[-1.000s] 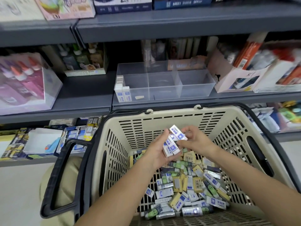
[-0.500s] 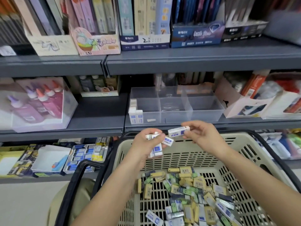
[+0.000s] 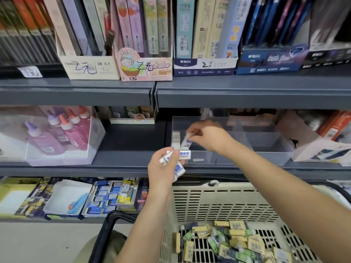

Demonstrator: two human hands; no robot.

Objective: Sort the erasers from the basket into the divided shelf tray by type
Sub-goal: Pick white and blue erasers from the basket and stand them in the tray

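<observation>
My right hand [image 3: 208, 136] reaches into the front left compartment of the clear divided tray [image 3: 266, 147] on the middle shelf. It pinches a white-and-blue eraser [image 3: 187, 142], tilted, beside the white-and-blue erasers [image 3: 177, 141] that stand along the tray's left wall. In front of the tray, my left hand [image 3: 163, 171] grips a small bunch of the same white-and-blue erasers [image 3: 175, 164]. The beige basket [image 3: 228, 204] sits below, holding several yellow, green and white erasers [image 3: 233, 242].
A clear box of glue bottles [image 3: 55, 133] stands left of the tray, and cardboard boxes [image 3: 311, 141] stand to its right. The upper shelf [image 3: 247, 90] overhangs the tray closely. A lower shelf holds display boxes of small stationery [image 3: 106, 198].
Both hands rose from the basket to the shelf. My right hand carried one eraser forward into the tray's left compartment; my left hand followed with its bunch. The view tilted upward.
</observation>
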